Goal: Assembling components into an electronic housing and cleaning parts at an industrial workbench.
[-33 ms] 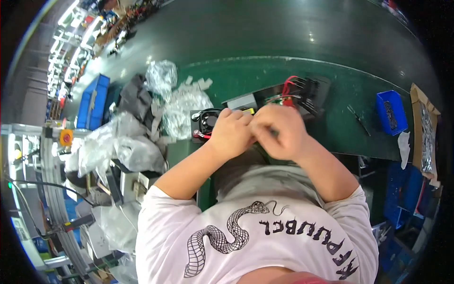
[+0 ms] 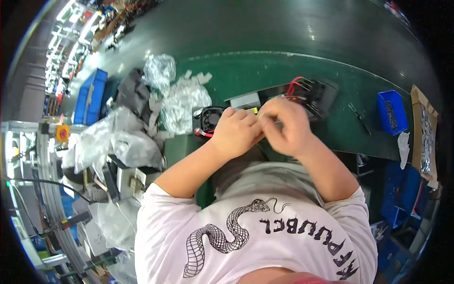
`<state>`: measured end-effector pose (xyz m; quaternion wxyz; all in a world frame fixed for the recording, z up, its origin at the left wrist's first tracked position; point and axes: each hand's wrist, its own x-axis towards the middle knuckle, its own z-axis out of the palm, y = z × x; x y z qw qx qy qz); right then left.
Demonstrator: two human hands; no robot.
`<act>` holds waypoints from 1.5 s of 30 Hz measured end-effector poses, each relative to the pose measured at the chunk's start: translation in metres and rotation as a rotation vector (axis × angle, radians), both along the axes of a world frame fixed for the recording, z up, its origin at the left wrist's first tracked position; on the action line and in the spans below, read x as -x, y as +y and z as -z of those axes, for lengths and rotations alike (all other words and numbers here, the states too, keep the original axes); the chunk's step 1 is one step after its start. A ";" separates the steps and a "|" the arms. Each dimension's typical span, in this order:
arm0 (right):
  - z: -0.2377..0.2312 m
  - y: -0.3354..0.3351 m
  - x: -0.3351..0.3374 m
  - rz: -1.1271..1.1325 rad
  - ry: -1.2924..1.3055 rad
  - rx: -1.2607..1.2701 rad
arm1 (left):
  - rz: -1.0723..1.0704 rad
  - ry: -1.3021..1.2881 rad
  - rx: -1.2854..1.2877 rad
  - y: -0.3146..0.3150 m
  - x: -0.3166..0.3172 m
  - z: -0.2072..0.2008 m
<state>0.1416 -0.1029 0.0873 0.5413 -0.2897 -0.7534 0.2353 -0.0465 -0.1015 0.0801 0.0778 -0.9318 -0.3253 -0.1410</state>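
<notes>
Over the near side of a black electronic unit, my two hands meet. My left hand (image 2: 236, 133) is closed, its fingers curled at the unit's near edge. Beside it my right hand (image 2: 288, 127) has thumb and fingers pinched together close to the left fingertips. What either hand holds is hidden. Around them show a black fan (image 2: 211, 118) at the left, a grey metal box (image 2: 246, 101) behind the hands, a small yellow part (image 2: 252, 110), red wires (image 2: 295, 85) and a black finned block (image 2: 316, 97) at the right.
Clear plastic bags (image 2: 184, 106) and small pale pieces lie to the left, near a blue bin (image 2: 91, 97). At the right are a tweezer-like tool (image 2: 359, 119), a blue tray of small dark parts (image 2: 392, 112) and a cardboard box (image 2: 425, 132). Larger bags (image 2: 120, 142) pile up nearer left.
My right hand has moved slightly right and its fingers have shifted near the left fingertips. The unit, with its red wires and finned block, appears a little farther right.
</notes>
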 end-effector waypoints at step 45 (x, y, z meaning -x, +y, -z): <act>0.013 -0.001 -0.026 -0.295 0.015 0.433 | 0.075 -0.485 0.438 0.021 0.037 0.008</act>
